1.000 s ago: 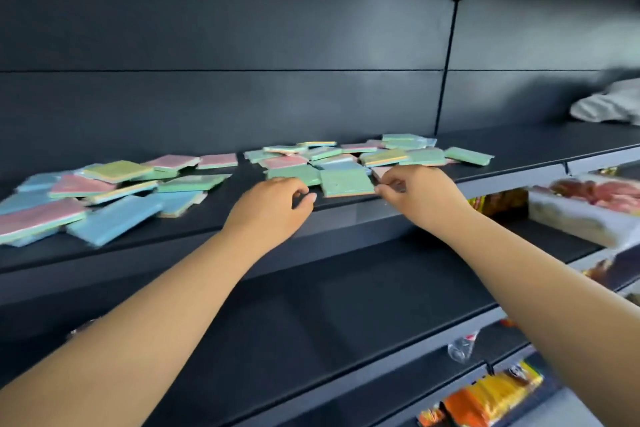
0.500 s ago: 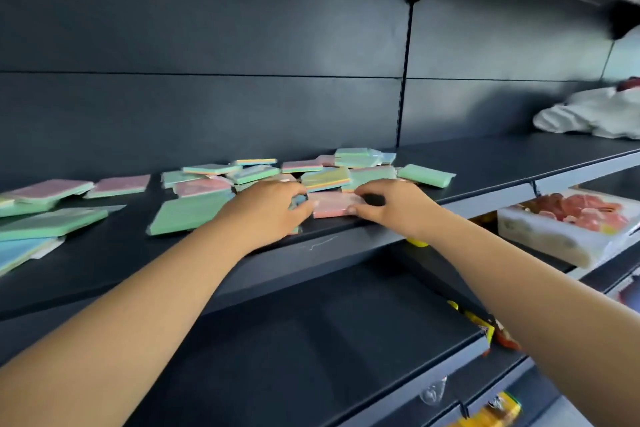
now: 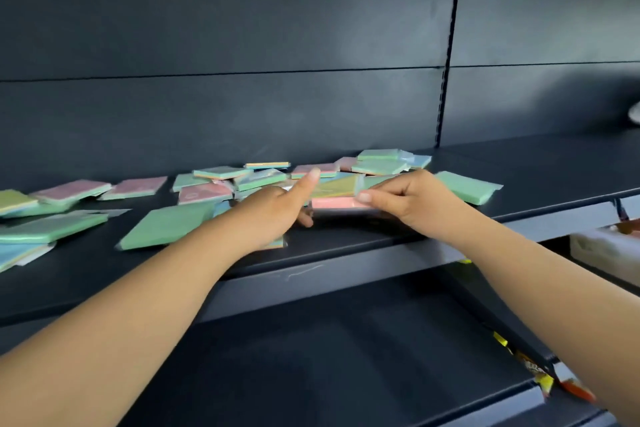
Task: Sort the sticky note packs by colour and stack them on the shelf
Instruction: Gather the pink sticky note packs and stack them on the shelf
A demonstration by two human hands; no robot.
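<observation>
The shelf (image 3: pixel 346 246) bears scattered packs; right hand (image 3: pixel 412 199) grips a pink pack (image 3: pixel 337 203), left hand (image 3: pixel 277 210) seemingly open.

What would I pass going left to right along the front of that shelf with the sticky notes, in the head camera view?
Blue pack at the left edge → big green pack → left hand → pink pack pinched in the right hand → green pack → bare shelf.

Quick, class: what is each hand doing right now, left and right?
Left hand: open, index finger out, touching the pink pack's end.
Right hand: closed, pinching that pink pack.
</observation>
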